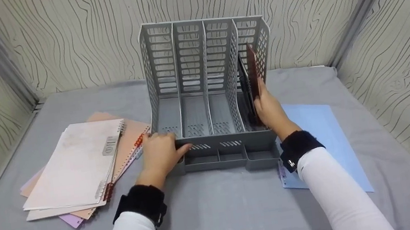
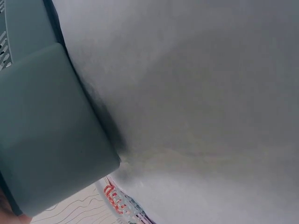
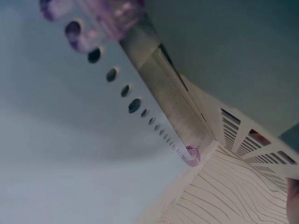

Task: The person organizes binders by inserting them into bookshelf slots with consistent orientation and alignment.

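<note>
A grey file organizer (image 1: 215, 142) with upright perforated dividers and small front trays stands on the table. My left hand (image 1: 159, 153) grips its front left corner, thumb lying along the front rim. In the left wrist view the organizer's smooth corner (image 2: 56, 130) fills the left side. My right hand (image 1: 270, 110) holds a thin reddish-brown notebook (image 1: 253, 70) upright in the rightmost compartment. Beside that notebook, against the divider, stands a black notebook or folder (image 1: 245, 89). The lower ends of both are partly hidden.
Left of the organizer lies a loose stack of pale pink, peach and lilac ring-bound notebooks (image 1: 75, 161). A light blue notebook (image 1: 320, 135) with purple rings (image 3: 192, 156) lies to the right, partly under my right forearm. Patterned panels (image 1: 77, 36) enclose the table.
</note>
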Demonstrator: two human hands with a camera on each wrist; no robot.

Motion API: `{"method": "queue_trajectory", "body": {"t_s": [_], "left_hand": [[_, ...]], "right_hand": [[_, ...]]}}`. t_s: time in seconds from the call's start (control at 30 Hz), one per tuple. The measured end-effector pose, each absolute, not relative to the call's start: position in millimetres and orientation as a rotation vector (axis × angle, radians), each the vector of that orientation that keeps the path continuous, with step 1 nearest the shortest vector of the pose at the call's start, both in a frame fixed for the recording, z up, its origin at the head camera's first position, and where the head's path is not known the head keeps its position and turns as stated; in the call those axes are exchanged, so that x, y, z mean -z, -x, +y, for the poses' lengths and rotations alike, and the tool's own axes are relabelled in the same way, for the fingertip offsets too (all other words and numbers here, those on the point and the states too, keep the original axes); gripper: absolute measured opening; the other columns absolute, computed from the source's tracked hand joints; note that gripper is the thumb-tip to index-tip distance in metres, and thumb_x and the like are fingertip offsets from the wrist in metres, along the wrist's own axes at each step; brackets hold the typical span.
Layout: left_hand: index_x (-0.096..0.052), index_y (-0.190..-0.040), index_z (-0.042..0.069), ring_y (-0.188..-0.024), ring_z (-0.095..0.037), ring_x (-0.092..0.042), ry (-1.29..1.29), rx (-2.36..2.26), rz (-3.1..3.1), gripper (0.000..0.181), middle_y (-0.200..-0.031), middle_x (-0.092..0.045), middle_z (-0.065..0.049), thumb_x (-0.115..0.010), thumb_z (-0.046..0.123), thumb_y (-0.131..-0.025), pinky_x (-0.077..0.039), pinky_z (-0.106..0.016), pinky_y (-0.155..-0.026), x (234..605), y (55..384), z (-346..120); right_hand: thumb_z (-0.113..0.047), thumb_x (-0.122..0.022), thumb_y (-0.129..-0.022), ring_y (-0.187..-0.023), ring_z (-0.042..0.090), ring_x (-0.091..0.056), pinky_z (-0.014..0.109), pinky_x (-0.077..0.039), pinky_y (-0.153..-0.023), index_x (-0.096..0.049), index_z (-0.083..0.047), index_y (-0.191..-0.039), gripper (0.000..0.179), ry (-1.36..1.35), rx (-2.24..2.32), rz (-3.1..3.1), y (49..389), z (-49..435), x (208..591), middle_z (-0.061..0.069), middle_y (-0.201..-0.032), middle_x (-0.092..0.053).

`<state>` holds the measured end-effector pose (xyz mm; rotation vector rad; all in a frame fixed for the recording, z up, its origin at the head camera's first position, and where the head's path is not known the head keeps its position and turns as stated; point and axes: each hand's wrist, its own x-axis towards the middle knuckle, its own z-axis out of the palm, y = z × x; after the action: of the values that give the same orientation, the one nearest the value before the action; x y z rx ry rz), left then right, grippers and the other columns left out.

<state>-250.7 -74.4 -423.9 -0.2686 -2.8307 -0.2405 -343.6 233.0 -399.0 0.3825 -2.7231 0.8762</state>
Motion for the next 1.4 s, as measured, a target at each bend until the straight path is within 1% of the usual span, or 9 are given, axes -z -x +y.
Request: {"method": "queue_trajectory", "body": {"t_s": [0.1, 0.3, 0.43, 0.57, 0.67, 0.83, 1.13, 1.27, 1.4], "left_hand": [[-0.067, -0.098, 0.007, -0.09, -0.032, -0.061, 0.273, 0.231, -2.834, 0.059, -0.088, -0.069, -0.012, -0.054, 0.063, -0.082, -0.029, -0.056, -0.1, 424.2, 250.6, -74.7], [-0.067, -0.1, 0.007, -0.09, -0.032, -0.062, 0.278, 0.209, -2.83, 0.061, -0.089, -0.069, -0.012, -0.053, 0.064, -0.083, -0.03, -0.056, -0.099, 424.8, 250.7, -74.7], [-0.067, -0.099, 0.006, -0.089, -0.032, -0.061, 0.274, 0.203, -2.826, 0.061, -0.089, -0.069, -0.013, -0.054, 0.064, -0.082, -0.031, -0.055, -0.099, 423.7, 250.4, -74.9], [-0.067, -0.099, 0.006, -0.089, -0.032, -0.061, 0.271, 0.206, -2.822, 0.061, -0.088, -0.069, -0.012, -0.054, 0.064, -0.082, -0.031, -0.055, -0.099, 423.3, 249.6, -75.2], [-0.067, -0.097, 0.006, -0.089, -0.032, -0.061, 0.276, 0.213, -2.8, 0.061, -0.087, -0.069, -0.013, -0.055, 0.063, -0.082, -0.031, -0.056, -0.098, 424.2, 249.1, -75.1], [-0.067, -0.091, 0.005, -0.087, -0.033, -0.062, 0.285, 0.213, -2.751, 0.058, -0.083, -0.069, -0.013, -0.058, 0.062, -0.08, -0.033, -0.057, -0.096, 427.3, 249.6, -75.1], [-0.067, -0.095, 0.006, -0.088, -0.032, -0.061, 0.288, 0.204, -2.77, 0.06, -0.085, -0.069, -0.012, -0.056, 0.063, -0.081, -0.033, -0.056, -0.097, 426.0, 250.3, -74.9], [-0.066, -0.097, 0.005, -0.088, -0.032, -0.061, 0.289, 0.207, -2.783, 0.061, -0.085, -0.069, -0.012, -0.055, 0.063, -0.082, -0.032, -0.055, -0.098, 425.1, 250.0, -75.4], [-0.066, -0.096, 0.005, -0.087, -0.032, -0.061, 0.29, 0.201, -2.792, 0.061, -0.085, -0.068, -0.012, -0.054, 0.064, -0.082, -0.033, -0.055, -0.097, 424.6, 249.5, -75.4]], "right_hand": [[-0.011, -0.032, -0.098, -0.129, 0.04, -0.033, 0.047, -0.026, -0.107, -0.003, -0.001, -0.148, 0.059, -0.356, -0.913, -2.734, 343.9, 233.2, 399.3, 0.026, -0.148, -0.02], [-0.018, -0.038, -0.098, -0.123, 0.044, -0.04, 0.052, -0.032, -0.102, -0.004, -0.002, -0.149, 0.063, -0.343, -0.926, -2.705, 342.9, 233.5, 399.1, 0.032, -0.14, -0.031], [-0.02, -0.039, -0.098, -0.119, 0.043, -0.045, 0.053, -0.036, -0.099, -0.021, 0.0, -0.145, 0.054, -0.336, -0.911, -2.65, 341.3, 233.7, 399.3, 0.031, -0.134, -0.042], [-0.021, -0.038, -0.099, -0.11, 0.041, -0.053, 0.051, -0.041, -0.093, -0.045, 0.005, -0.129, 0.04, -0.316, -0.882, -2.624, 340.7, 232.7, 400.1, 0.029, -0.12, -0.055], [-0.019, -0.038, -0.1, -0.105, 0.041, -0.056, 0.051, -0.044, -0.089, -0.049, 0.007, -0.124, 0.038, -0.329, -0.811, -2.653, 340.7, 232.2, 400.5, 0.029, -0.115, -0.058], [-0.017, -0.041, -0.099, -0.103, 0.041, -0.057, 0.052, -0.045, -0.086, -0.048, 0.006, -0.126, 0.036, -0.351, -0.725, -2.668, 341.3, 232.4, 401.7, 0.029, -0.114, -0.059], [-0.022, -0.051, -0.095, -0.089, 0.04, -0.061, 0.051, -0.048, -0.076, -0.062, 0.006, -0.099, 0.03, -0.281, -0.656, -2.627, 339.0, 231.1, 399.2, 0.024, -0.097, -0.063], [-0.025, -0.052, -0.096, -0.073, 0.039, -0.063, 0.05, -0.049, -0.064, -0.061, 0.005, -0.085, 0.033, -0.283, -0.617, -2.601, 338.3, 230.4, 399.6, 0.022, -0.078, -0.064], [-0.026, -0.051, -0.096, -0.059, 0.035, -0.058, 0.046, -0.047, -0.056, -0.055, 0.001, -0.073, 0.036, -0.304, -0.59, -2.644, 338.1, 230.5, 399.1, 0.017, -0.063, -0.058]]}}
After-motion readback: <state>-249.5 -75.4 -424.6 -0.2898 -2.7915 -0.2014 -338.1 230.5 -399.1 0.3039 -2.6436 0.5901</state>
